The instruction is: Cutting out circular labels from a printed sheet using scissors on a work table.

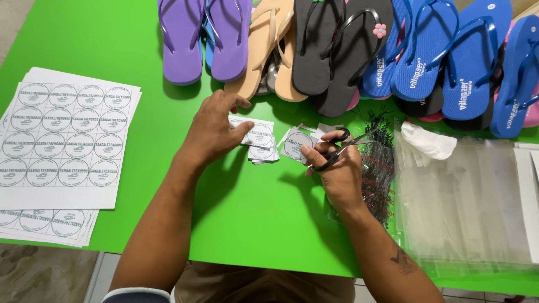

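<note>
Round white printed label [297, 145] pinched beside black scissors [336, 150] in closed right hand [337, 168]; left hand [216, 132] loosely open on cut labels [259, 140].

Both bare forearms are reaching forward from the lower edge of the view, angling in toward each other. The left hand [216, 130] is lying palm down with its wrist straight, the fingers spreading slightly and the thumb pointing toward the right. The right hand [336, 165] is curling into a loose grip with its back facing up, thumb and fingers bending inward, and a dark tattoo is showing on that forearm.
</note>
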